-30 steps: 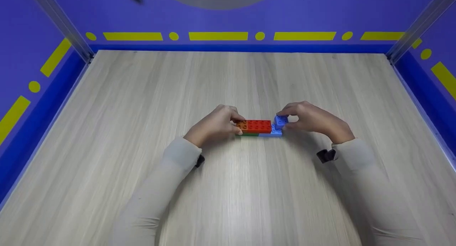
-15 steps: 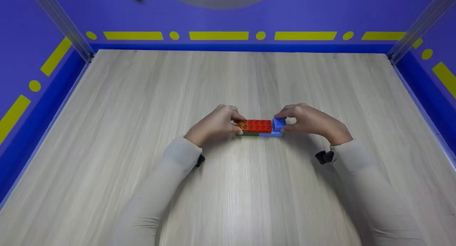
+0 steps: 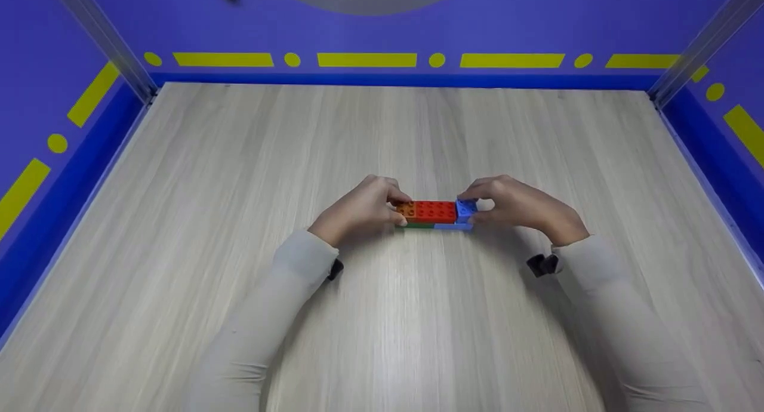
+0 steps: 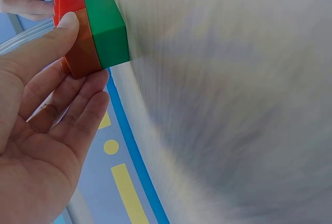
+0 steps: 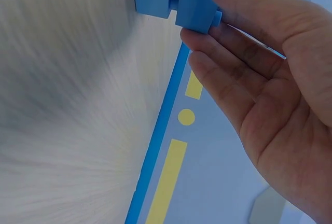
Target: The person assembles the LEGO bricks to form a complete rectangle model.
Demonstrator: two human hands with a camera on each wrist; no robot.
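Note:
A two-layer row of toy building bricks lies on the table. On top are an orange-brown brick (image 4: 85,47) at the left end and a red brick (image 3: 436,211); a green brick (image 4: 106,24) and a light blue brick (image 3: 452,226) form the bottom. My left hand (image 3: 360,210) pinches the orange-brown end between thumb and fingers. At the other end, my right hand (image 3: 520,205) pinches a small blue brick (image 5: 196,6) over the light blue one, beside the red. In the right wrist view a narrow gap with a stud shows between the two blue bricks, the upper slightly tilted.
The wood-grain table (image 3: 382,316) stretches around the bricks. Blue walls with yellow markings (image 3: 366,60) enclose its back and sides. A dark wrist device (image 3: 543,265) shows at the right cuff and another (image 3: 335,269) at the left.
The small blue brick in my right hand has moved left and down, from above the light blue brick to beside the red one. My left hand keeps its place.

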